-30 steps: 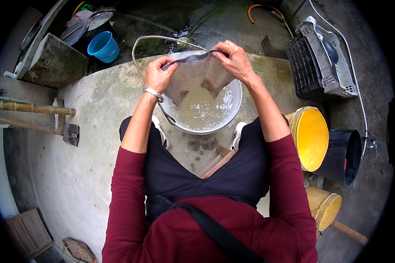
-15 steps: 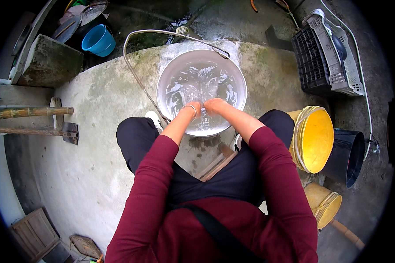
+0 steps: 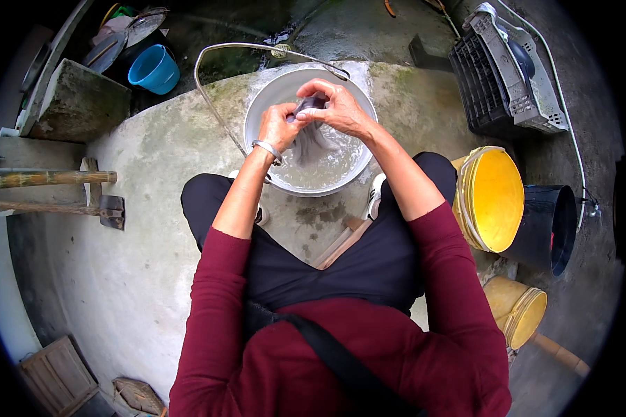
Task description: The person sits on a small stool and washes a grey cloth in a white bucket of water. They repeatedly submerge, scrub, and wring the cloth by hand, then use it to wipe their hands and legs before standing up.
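Observation:
A wet grey cloth [image 3: 310, 139] hangs bunched between my two hands, over the big round metal basin [image 3: 256, 118] of water. My left hand [image 3: 277, 127], with a bracelet on its wrist, pinches the cloth's upper left side. On the other side my right hand [image 3: 335, 110] grips it from above, fingers curled and thumb pressed toward the left hand. The cloth's lower end trails down to the water [image 3: 295, 174], which looks cloudy and rippled. Whether that end still dips in is hard to tell.
A bent metal hose [image 3: 212, 111] curves round the basin's left and far sides. To the right lie a yellow bucket [image 3: 494, 201], a black bucket [image 3: 549, 229] and stacked plastic crates [image 3: 508, 83]. A blue bucket [image 3: 154, 69] stands far left; a hoe blade [image 3: 112, 212] rests nearer.
Both hands have come up out of the water, bringing the grey cloth with them. They have moved farther from my body and closer together around it.

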Available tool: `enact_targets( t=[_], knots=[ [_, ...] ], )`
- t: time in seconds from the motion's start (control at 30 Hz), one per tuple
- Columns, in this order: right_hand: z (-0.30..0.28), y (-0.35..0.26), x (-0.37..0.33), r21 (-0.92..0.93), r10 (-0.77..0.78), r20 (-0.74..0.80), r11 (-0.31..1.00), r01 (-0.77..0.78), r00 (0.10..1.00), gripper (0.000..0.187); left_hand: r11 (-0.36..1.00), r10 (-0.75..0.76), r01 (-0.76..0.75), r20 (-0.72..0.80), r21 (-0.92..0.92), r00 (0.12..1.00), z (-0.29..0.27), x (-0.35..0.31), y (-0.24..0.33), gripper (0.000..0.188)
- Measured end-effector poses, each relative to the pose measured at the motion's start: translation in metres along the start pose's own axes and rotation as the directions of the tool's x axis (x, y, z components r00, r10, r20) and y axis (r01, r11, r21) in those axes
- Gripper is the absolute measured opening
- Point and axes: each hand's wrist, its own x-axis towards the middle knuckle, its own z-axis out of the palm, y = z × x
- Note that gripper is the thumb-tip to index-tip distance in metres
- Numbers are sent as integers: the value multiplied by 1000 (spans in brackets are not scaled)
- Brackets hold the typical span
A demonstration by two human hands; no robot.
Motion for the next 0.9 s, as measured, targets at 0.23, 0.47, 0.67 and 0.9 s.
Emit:
enact_targets(
  t=[0.23, 0.47, 0.67, 0.9],
  knots=[
    [28, 13, -14, 273, 19, 63, 961, -36, 998, 86, 936, 162, -198, -141, -292, 977, -25, -9, 94, 19],
    [36, 18, -16, 253, 129, 148, 954, -163, 981, 33, 812, 94, -282, -363, -511, 927, -50, -11, 99, 14],
    [43, 89, -27, -255, 224, -2, 942, -217, 975, 40, 979, -13, -20, -161, -202, 987, -36, 2, -10, 18],
    [73, 136, -39, -785, 478, 154, 591, -186, 865, 35, 890, -253, 225, 18, 397, 967, -12, -14, -76, 60]
  ],
)
